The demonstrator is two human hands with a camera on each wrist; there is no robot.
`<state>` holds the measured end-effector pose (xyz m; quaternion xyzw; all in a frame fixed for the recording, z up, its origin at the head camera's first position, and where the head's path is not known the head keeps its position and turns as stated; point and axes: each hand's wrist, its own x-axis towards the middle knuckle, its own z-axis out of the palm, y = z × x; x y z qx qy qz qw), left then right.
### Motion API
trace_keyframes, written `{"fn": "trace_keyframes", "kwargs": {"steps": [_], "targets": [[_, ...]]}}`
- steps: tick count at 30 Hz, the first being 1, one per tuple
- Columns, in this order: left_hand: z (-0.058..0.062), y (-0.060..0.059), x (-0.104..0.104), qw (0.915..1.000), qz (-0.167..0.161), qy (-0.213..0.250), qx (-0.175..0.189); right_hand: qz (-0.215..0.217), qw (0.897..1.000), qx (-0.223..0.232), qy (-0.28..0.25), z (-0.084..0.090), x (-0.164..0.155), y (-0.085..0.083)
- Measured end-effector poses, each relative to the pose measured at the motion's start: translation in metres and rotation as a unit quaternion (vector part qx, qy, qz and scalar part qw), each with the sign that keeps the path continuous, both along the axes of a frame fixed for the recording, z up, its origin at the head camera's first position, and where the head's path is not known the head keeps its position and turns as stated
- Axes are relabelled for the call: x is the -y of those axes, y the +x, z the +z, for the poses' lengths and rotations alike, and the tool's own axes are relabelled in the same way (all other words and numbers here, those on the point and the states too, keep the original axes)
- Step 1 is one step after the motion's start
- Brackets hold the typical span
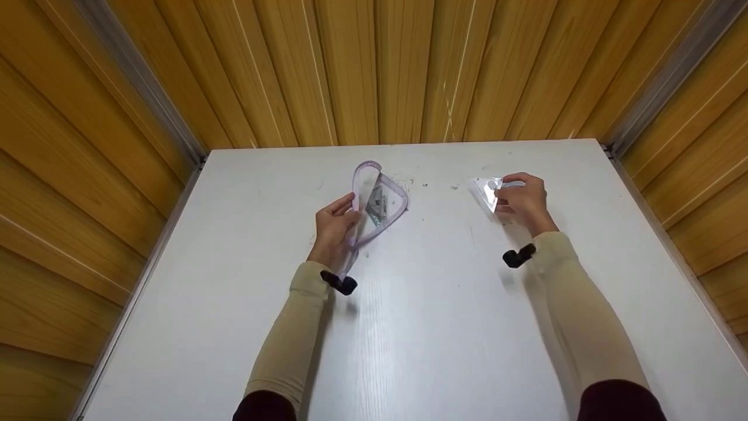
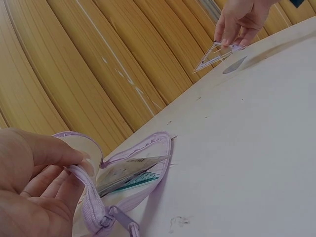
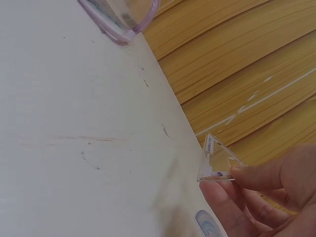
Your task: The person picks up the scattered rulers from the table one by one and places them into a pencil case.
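Left hand grips the open lilac pouch by its zipper edge, right hand pinches the clear set square just above the table; I'd keep the mouth wide and feed it corner-first

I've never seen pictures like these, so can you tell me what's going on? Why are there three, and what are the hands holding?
No machine here: a person works at a white table, wearing three small cameras. The big picture comes from a camera on the head, looking down at both arms. The other two come from cameras on the wrists, so things look tilted and very close. The left hand holds open a clear pencil pouch with a purple zip; papers or rulers show inside. The right hand pinches a small see-through triangle ruler just above the table. Wooden walls stand behind.
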<state>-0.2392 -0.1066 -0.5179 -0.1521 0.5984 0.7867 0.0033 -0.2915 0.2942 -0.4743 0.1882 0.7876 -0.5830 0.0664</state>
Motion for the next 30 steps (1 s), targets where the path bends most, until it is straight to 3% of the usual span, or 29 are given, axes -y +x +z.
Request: {"fn": "trace_keyframes", "kwargs": {"steps": [14, 30], "targets": [[-0.002, 0.000, -0.001, 1.0000, 0.001, -0.003, -0.007, -0.005, 0.999, -0.015, -0.047, -0.007, 0.023, -0.004], [-0.001, 0.000, -0.003, 0.9999, 0.004, 0.015, 0.006, 0.030, 0.995, -0.023, -0.088, -0.016, 0.072, -0.008]]}}
